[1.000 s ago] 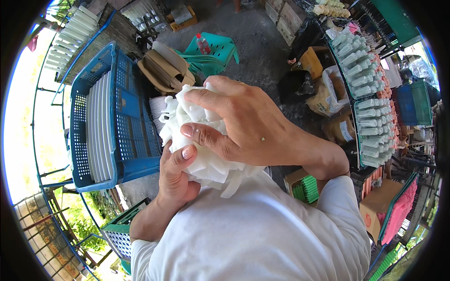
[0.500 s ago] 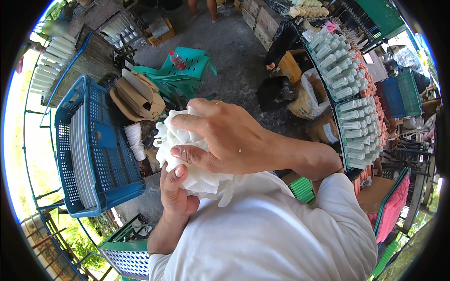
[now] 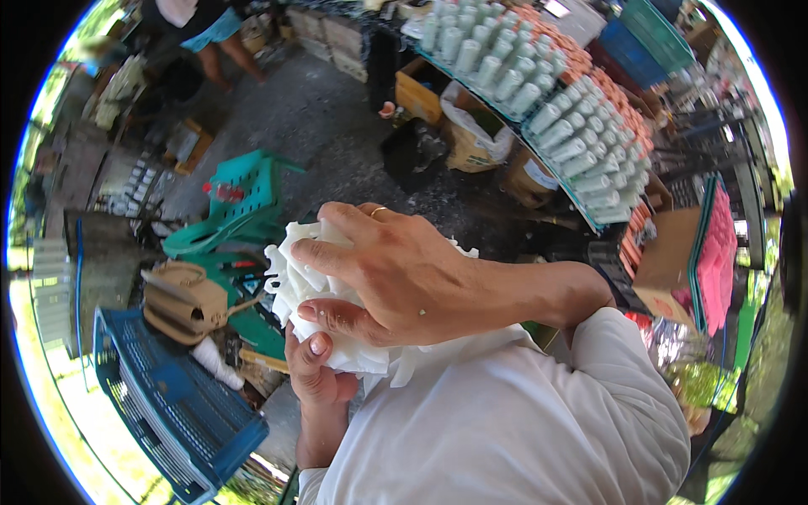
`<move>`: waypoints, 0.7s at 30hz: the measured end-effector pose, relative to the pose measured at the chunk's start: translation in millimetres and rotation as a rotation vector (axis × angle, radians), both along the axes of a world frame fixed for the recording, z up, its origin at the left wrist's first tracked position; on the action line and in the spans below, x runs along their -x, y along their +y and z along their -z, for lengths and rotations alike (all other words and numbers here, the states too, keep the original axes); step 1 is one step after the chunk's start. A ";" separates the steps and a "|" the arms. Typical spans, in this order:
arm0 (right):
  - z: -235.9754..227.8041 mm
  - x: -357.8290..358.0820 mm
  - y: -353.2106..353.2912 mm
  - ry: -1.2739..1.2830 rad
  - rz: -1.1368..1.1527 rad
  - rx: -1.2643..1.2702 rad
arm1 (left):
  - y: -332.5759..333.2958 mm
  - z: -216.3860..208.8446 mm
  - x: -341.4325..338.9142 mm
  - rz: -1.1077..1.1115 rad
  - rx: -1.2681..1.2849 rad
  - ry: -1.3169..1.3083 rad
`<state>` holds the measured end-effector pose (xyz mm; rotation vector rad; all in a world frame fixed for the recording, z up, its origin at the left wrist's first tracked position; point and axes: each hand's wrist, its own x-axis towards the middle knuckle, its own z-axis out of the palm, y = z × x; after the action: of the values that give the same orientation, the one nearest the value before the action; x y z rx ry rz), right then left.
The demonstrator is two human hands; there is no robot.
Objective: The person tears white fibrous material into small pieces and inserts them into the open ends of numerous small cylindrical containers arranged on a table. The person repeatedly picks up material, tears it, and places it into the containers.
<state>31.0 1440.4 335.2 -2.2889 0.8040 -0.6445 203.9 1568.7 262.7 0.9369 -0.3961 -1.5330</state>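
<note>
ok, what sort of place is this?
Likely a small-batch workshop: rows of matching pale green cylinders, a blue plastic crate and a dark, stained floor suggest it.

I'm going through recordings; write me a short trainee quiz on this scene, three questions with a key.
1. True or false: the left hand and right hand both touch the white pieces.
2. Which hand wears a ring?
3. Where is the bottle with the red cap? (a) on the floor (b) in the blue crate (c) on the green chair

Key: 1. True. 2. Right. 3. c.
</note>
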 end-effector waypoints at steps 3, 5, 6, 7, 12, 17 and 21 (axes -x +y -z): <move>4.3 29.3 -5.7 -0.016 0.129 -0.030 | -27.8 7.7 14.4 0.107 -0.010 0.092; 9.7 49.8 -7.0 -0.035 0.230 -0.015 | -51.0 20.4 28.8 0.232 -0.024 0.112; 9.0 63.1 -11.1 -0.026 0.286 -0.011 | -61.4 21.2 35.0 0.262 -0.028 0.105; 8.1 78.7 -13.2 -0.008 0.343 -0.013 | -76.9 16.1 52.2 0.304 -0.024 0.108; -0.8 141.4 -40.6 0.074 0.509 -0.017 | -146.9 -12.5 114.9 0.565 -0.058 0.090; -5.7 194.9 -72.1 0.004 0.625 0.103 | -202.0 -25.5 172.9 0.654 -0.119 0.225; -15.0 224.2 -89.7 -0.012 0.634 0.066 | -221.1 -36.1 201.1 0.684 -0.124 0.210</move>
<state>-193.3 1350.7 350.2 -2.0682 1.5421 -0.9636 2.9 1347.6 298.8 0.7558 -0.5034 -2.2784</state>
